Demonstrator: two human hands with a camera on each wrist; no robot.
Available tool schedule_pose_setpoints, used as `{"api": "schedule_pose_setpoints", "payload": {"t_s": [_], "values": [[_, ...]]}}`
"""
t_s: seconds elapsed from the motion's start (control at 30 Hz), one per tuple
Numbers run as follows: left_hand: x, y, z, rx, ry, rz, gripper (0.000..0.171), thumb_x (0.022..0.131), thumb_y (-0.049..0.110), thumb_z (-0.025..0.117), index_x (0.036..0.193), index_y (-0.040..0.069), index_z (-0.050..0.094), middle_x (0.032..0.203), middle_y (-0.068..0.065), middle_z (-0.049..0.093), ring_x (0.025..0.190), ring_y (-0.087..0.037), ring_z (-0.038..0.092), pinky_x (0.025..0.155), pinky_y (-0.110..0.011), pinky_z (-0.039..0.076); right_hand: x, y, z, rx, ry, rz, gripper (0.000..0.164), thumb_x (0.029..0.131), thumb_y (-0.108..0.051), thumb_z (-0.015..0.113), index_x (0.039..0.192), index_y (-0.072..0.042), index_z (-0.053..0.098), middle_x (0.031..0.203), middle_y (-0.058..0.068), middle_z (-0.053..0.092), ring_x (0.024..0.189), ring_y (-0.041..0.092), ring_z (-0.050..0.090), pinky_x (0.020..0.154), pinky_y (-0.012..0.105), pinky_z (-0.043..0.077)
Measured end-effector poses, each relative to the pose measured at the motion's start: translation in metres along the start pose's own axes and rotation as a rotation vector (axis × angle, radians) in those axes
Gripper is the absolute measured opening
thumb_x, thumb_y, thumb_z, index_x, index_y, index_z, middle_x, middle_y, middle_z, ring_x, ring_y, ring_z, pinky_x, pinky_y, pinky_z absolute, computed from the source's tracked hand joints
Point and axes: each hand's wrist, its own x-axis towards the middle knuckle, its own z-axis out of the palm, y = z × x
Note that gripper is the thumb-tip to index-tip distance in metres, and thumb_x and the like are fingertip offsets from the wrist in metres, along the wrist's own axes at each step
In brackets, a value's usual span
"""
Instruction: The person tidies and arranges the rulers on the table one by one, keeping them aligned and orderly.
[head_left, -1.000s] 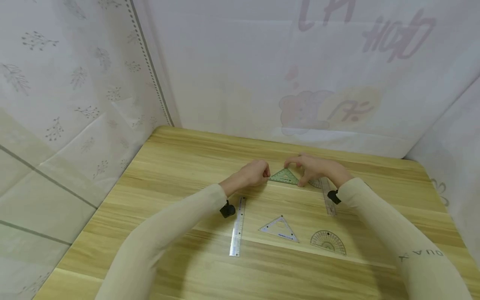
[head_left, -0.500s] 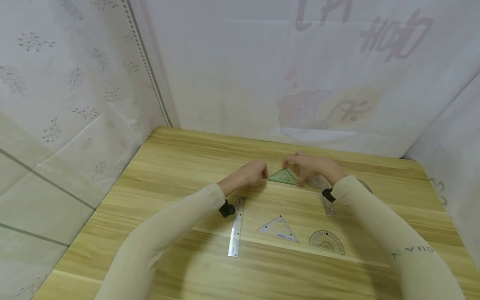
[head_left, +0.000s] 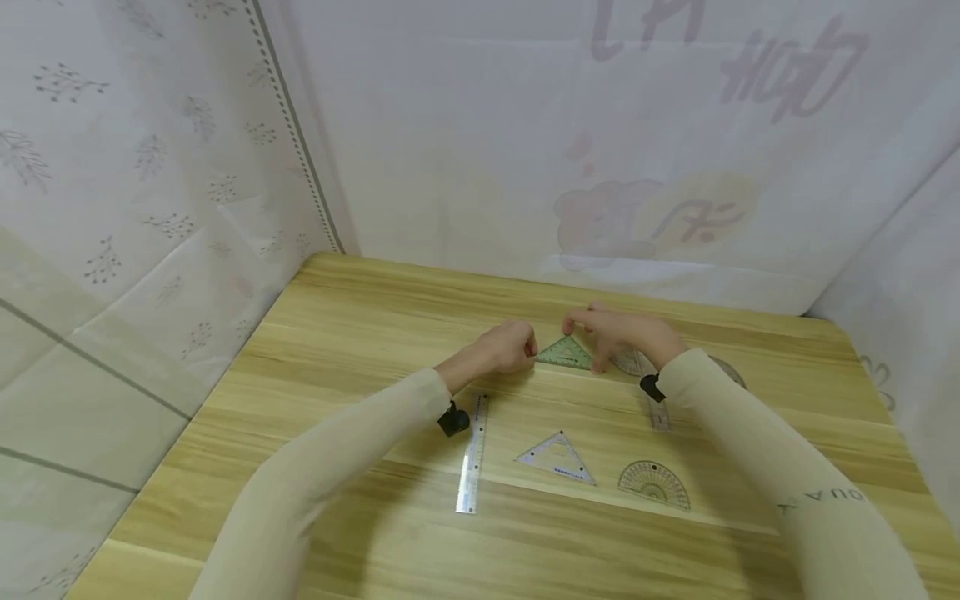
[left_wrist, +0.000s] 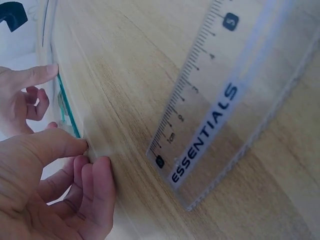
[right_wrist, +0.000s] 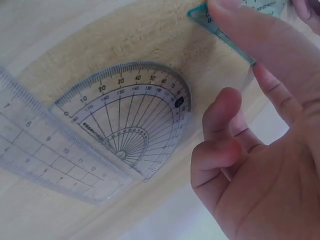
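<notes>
A small green set square (head_left: 562, 362) lies towards the back of the wooden table, its long edge facing me. My left hand (head_left: 510, 346) pinches its left corner, fingers curled; the left wrist view shows the thumb and fingertips at the end of its thin green edge (left_wrist: 70, 112). On the other side my right hand (head_left: 626, 333) holds it, index finger at the top corner and thumb at the right one. In the right wrist view the other fingers of that hand (right_wrist: 270, 175) curl loosely above the table. Beside it lie a clear protractor (right_wrist: 125, 110) and a clear ruler (right_wrist: 55, 155).
Nearer me lie another clear ruler (head_left: 471, 467), a clear set square (head_left: 573, 474) and a protractor (head_left: 654, 483). A curved clear piece (head_left: 729, 372) shows partly behind my right sleeve (head_left: 697, 387). Printed cloth (head_left: 465, 167) hangs along the table's back edge.
My right forearm has shifted slightly left. Both hands stay at the green set square, which has hardly moved; the head view has shifted a little.
</notes>
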Motion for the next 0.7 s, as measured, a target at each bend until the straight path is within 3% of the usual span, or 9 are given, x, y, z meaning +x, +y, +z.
{"api": "schedule_pose_setpoints", "payload": {"t_s": [0.13,0.37,0.7], "values": [[0.0007,-0.0001,0.0001,0.009,0.007,0.001,0.014,0.095,0.004,0.069,0.107,0.002,0.074,0.106,-0.007,0.071,0.086,-0.016,0.063,0.078,-0.028,0.052,0.0006,-0.004,-0.002,0.001,-0.012,0.029,0.07,0.077,0.0,0.089,0.131,-0.015,0.047,0.135,0.023,0.034,0.132,0.044,0.037,0.095,0.049,0.046],[0.0007,-0.0011,0.0001,0.006,-0.002,0.008,0.013,0.095,0.005,0.07,0.107,0.003,0.073,0.106,-0.006,0.07,0.09,-0.017,0.063,0.081,-0.029,0.053,-0.0016,-0.0043,-0.0038,-0.066,-0.015,-0.019,0.068,0.078,-0.006,0.09,0.13,-0.013,0.047,0.132,0.023,0.037,0.127,0.043,0.041,0.097,0.053,0.044],[-0.0008,-0.0024,-0.0006,-0.001,0.015,0.022,0.01,0.095,0.006,0.069,0.104,0.003,0.071,0.099,-0.004,0.068,0.087,-0.016,0.061,0.078,-0.028,0.051,-0.0001,0.0002,-0.0041,-0.013,-0.03,-0.062,0.067,0.078,-0.003,0.089,0.129,-0.011,0.046,0.135,0.025,0.035,0.13,0.044,0.036,0.1,0.056,0.041]]}}
